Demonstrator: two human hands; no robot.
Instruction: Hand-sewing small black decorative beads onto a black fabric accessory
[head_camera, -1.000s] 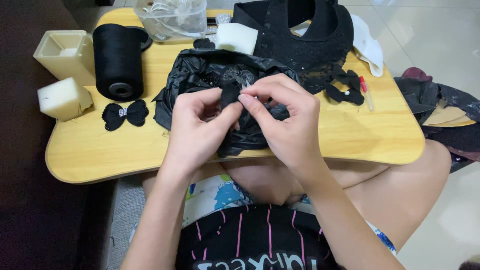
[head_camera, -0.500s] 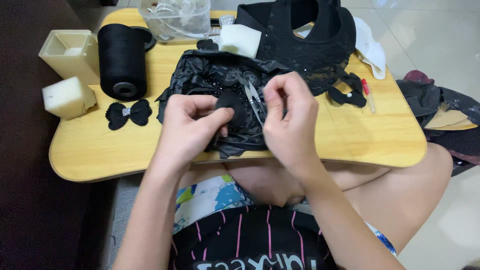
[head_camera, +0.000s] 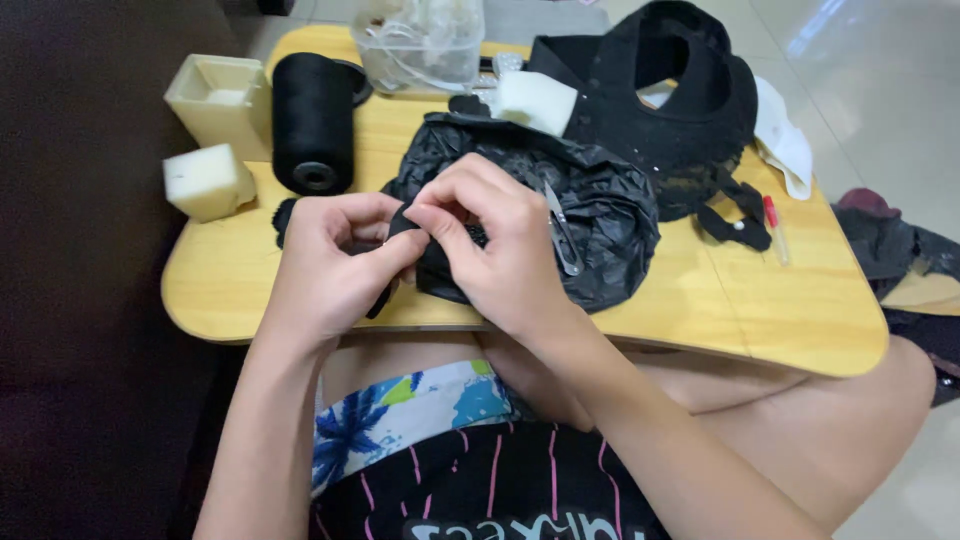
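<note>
Clearly both hands meet at centre frame over the near edge of the pale wooden lap tray (head_camera: 300, 300). The left hand (head_camera: 325, 265) is curled closed, pinching a small black fabric piece (head_camera: 400, 228) between thumb and fingers. The right hand (head_camera: 495, 245) is also closed, fingertips nipping the same piece from above, while slim metal thread snips (head_camera: 562, 235) lie tucked along its far side. Whether a needle is between the fingertips I cannot tell.

To do this fine work well, I would judge that the left hand should keep the piece taut and steady while the right works in small movements, blades kept off the crumpled black plastic bag (head_camera: 600, 200) behind.

At upper left stand a black thread cone (head_camera: 313, 120) and two cream foam blocks (head_camera: 207, 181); a black collar-shaped garment (head_camera: 680, 110) lies upper right.
</note>
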